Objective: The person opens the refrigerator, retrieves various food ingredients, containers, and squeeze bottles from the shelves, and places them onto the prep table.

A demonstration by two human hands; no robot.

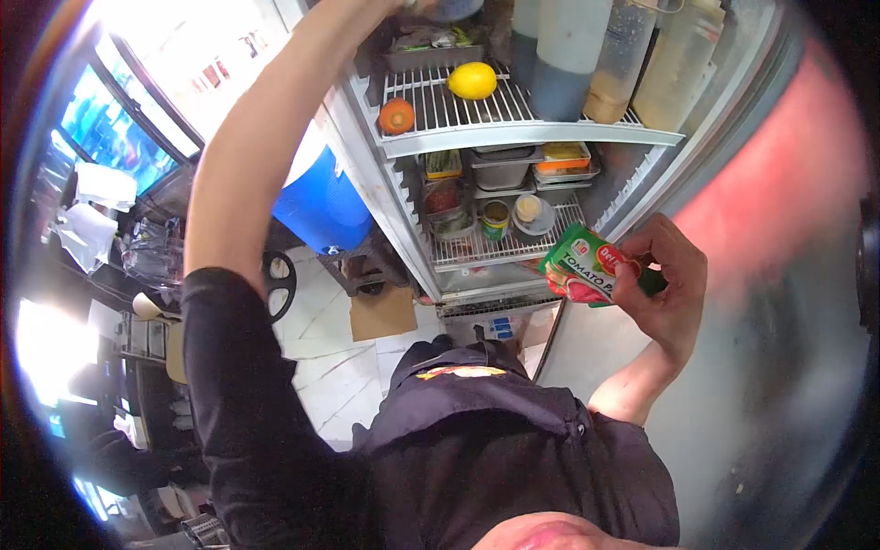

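My right hand (676,284) pinches a green and red tomato paste pouch (576,263) by one end, in front of the open fridge. Its printed face is turned up and reads "Tomato Pa…". My left arm stretches up to the top of the view, where my left hand (414,5) is mostly cut off by the frame edge. Beside that hand is a bluish round container (453,9), also partly cut off. Whether the fingers grip it is hidden.
The upper fridge rack holds a lemon (472,81), a round orange item (397,116) and tall containers of liquid (570,64). Metal pans (502,170) and small tubs (495,218) fill the lower shelf. A blue drum (325,206) stands left of the fridge.
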